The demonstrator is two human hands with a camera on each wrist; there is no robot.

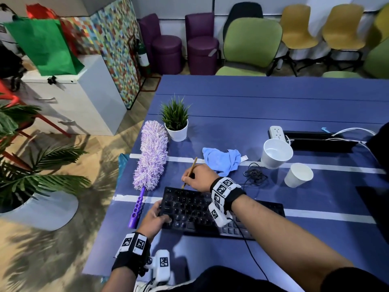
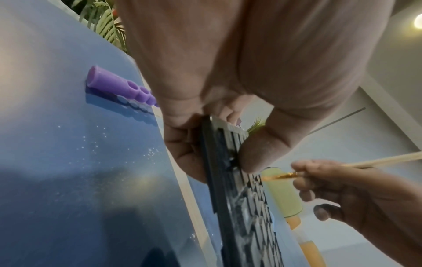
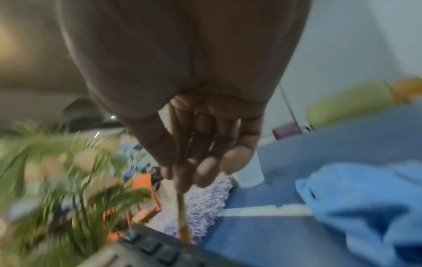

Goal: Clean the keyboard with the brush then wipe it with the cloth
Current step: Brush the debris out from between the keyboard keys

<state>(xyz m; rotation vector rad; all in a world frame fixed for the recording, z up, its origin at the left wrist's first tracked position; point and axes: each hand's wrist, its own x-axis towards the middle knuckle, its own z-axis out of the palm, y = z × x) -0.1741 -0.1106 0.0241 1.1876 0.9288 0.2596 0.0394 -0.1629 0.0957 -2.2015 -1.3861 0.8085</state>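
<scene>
A black keyboard (image 1: 189,209) lies on the blue table (image 1: 273,98) close to me. My left hand (image 1: 156,216) grips its left end, thumb on the keys (image 2: 255,155) and fingers under the edge. My right hand (image 1: 197,178) pinches a thin wooden-handled brush (image 1: 190,171) like a pen, with its tip at the keyboard's far left edge (image 3: 185,233). A crumpled blue cloth (image 1: 223,160) lies just beyond my right hand, untouched. The right wrist view is blurred.
A purple fluffy duster (image 1: 150,157) lies left of the keyboard, its handle (image 2: 118,86) near my left hand. A small potted plant (image 1: 175,121), two white cups (image 1: 275,152) (image 1: 297,174), a power strip (image 1: 277,132) and a coiled black cable (image 1: 254,173) sit further back.
</scene>
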